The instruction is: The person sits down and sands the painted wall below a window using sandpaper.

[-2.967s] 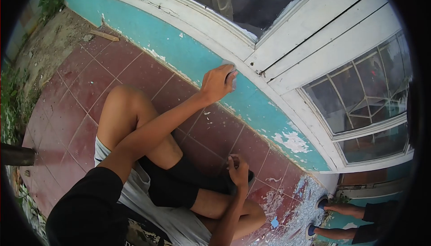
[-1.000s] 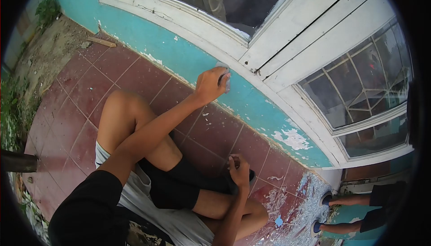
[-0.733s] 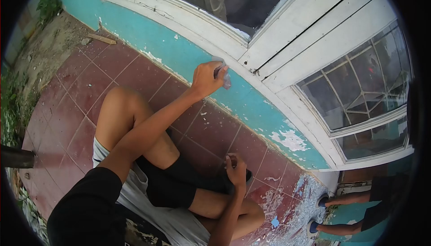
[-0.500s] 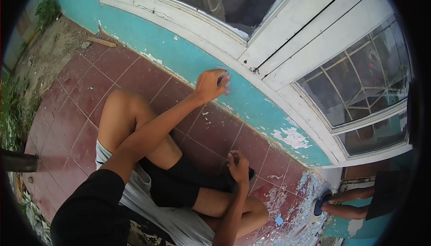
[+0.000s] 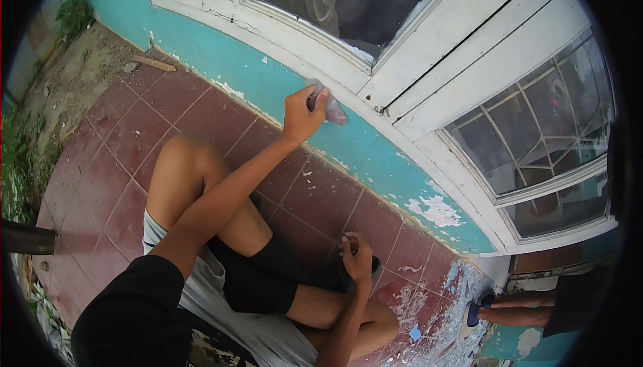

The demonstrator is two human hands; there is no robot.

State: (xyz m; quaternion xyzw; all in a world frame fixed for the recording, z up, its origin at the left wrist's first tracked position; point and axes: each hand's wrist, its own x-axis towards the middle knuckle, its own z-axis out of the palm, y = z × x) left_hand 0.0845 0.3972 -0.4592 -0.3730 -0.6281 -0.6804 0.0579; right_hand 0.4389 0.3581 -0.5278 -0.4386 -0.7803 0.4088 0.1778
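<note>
My left hand (image 5: 303,114) is closed on a folded, greyish-purple piece of sandpaper (image 5: 336,110). It presses the piece against the turquoise wall (image 5: 382,144), just below the white window frame (image 5: 268,31). Patches of paint have flaked off this wall, baring a pale layer. Lower down, my right hand (image 5: 357,258) hangs over the red floor tiles (image 5: 315,193) near my shoe, its fingers curled. Whether anything is inside those fingers is hidden.
At the right stand another person's legs (image 5: 519,313) in blue shoes. Pale paint flakes (image 5: 452,327) litter the tiles there. A wooden strip (image 5: 154,63) lies near the wall, with soil and plants (image 5: 72,17) beyond. A glazed white door (image 5: 529,122) adjoins the wall.
My left hand has slid along the wall, up and slightly left, and more of the sandpaper shows. The fingers of my right hand have shifted slightly.
</note>
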